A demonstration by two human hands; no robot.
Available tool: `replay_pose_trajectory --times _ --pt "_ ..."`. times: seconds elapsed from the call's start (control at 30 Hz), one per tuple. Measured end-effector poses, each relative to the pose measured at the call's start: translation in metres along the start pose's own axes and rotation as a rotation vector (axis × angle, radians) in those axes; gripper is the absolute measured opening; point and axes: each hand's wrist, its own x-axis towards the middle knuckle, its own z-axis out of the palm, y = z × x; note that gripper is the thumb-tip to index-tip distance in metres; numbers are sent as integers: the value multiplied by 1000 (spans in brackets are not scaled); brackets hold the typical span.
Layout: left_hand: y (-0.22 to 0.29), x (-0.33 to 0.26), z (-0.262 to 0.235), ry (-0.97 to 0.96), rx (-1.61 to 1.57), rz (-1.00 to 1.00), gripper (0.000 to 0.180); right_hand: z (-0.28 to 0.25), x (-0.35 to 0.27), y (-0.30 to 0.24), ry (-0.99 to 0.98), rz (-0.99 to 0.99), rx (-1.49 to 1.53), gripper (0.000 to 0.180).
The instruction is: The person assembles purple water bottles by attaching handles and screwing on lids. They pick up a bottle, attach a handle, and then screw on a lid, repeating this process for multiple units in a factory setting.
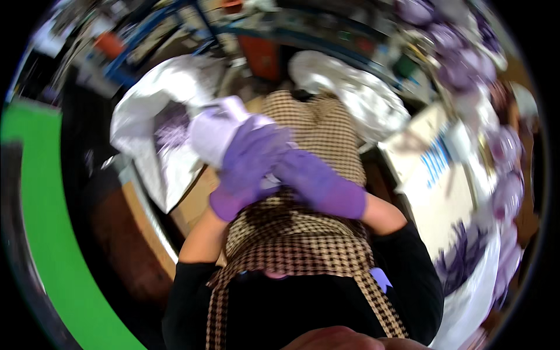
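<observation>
In front of my checked apron (pixel 318 125), a pale lavender piece (pixel 214 135), smooth and rounded, sticks out to the upper left. Blur hides its exact kind. My left hand (pixel 252 158), in a purple knitted glove, is closed around its near part from above. Close against it, my right hand (pixel 318 179), gloved alike, has its fingers bent in on the piece's lower end, a bit of which shows between the gloves. The fingertips of both hands are largely hidden.
To the left an open white sack (pixel 153 87) holds thin lavender pieces (pixel 172 127). Another white sack (pixel 356 93) lies ahead. A white board (pixel 434 198) is at right, beside purple strips (pixel 464 256) in a clear bag and shiny lavender pieces (pixel 506 195). Green flooring (pixel 41 192) runs far left.
</observation>
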Motion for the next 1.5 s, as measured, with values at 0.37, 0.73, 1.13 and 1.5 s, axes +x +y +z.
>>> replay_pose_trajectory --times 0.37,0.73,1.13,1.5 --pt "-10 -56 7 -185 277 525 35 -66 -154 1 581 246 -228 44" --pt "20 -60 63 -196 265 750 33 -152 -310 27 902 822 -782 23" --pt "24 -77 70 -128 380 676 36 -159 -284 72 722 664 -862 39" --pt "25 -66 60 -301 446 771 45 -146 -283 103 703 987 -832 21"
